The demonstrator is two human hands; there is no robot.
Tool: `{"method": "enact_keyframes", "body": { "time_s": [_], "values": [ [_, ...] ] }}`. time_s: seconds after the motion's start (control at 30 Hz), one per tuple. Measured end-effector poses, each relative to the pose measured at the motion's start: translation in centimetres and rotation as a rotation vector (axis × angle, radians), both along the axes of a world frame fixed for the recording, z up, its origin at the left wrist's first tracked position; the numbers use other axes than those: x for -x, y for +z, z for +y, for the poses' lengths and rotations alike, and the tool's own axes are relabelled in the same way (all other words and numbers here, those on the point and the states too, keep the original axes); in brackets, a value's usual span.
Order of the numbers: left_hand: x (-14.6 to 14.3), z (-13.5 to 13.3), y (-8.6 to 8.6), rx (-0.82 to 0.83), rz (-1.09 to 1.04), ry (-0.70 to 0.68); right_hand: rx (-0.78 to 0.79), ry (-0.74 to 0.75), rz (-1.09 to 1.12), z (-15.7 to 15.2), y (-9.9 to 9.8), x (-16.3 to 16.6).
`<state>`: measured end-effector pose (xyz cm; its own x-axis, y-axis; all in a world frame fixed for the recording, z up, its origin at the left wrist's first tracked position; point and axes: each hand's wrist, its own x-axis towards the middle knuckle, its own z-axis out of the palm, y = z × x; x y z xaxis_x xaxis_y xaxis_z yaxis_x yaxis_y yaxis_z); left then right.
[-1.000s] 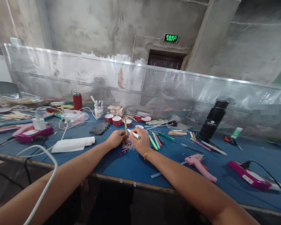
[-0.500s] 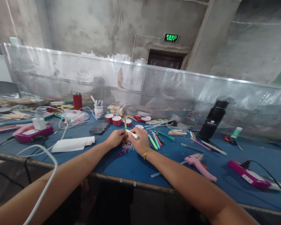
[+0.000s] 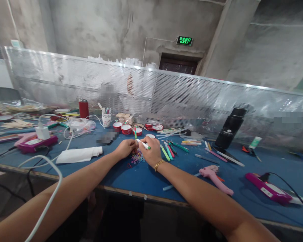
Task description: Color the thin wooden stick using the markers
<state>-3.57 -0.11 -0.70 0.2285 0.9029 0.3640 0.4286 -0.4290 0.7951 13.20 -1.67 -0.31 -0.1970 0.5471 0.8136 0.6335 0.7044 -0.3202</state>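
In the head view my left hand [image 3: 125,149] is closed on the lower end of a narrow stick [image 3: 135,133] with green, yellow and red bands, which stands upright. My right hand [image 3: 152,153], a gold bracelet at its wrist, grips a white marker [image 3: 145,146] with a green end. The marker's tip is close to the stick; whether they touch I cannot tell. Below both hands lies a heap of small multicoloured bands [image 3: 137,157]. Just right of my right hand are several markers [image 3: 165,153] in green, teal and red.
Round red-and-white tins [image 3: 126,129] stand behind my hands, near a cup of pens [image 3: 106,119]. A white paper roll [image 3: 75,155] lies left. To the right are a pink glue gun [image 3: 214,178], a black bottle [image 3: 231,129] and a purple power strip [image 3: 267,190]. A perforated metal screen [image 3: 192,97] closes the back.
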Motion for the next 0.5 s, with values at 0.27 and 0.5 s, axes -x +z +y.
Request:
{"method": "enact_keyframes", "body": {
  "time_s": [0.27,0.5],
  "values": [
    [-0.01,0.01,-0.02,-0.009,-0.008,-0.008,-0.001,0.03,-0.009,-0.01,-0.05,-0.07],
    [-0.01,-0.03,-0.04,-0.009,0.0,-0.002,-0.001,0.037,-0.016,-0.01,-0.05,-0.06]
  ]
}}
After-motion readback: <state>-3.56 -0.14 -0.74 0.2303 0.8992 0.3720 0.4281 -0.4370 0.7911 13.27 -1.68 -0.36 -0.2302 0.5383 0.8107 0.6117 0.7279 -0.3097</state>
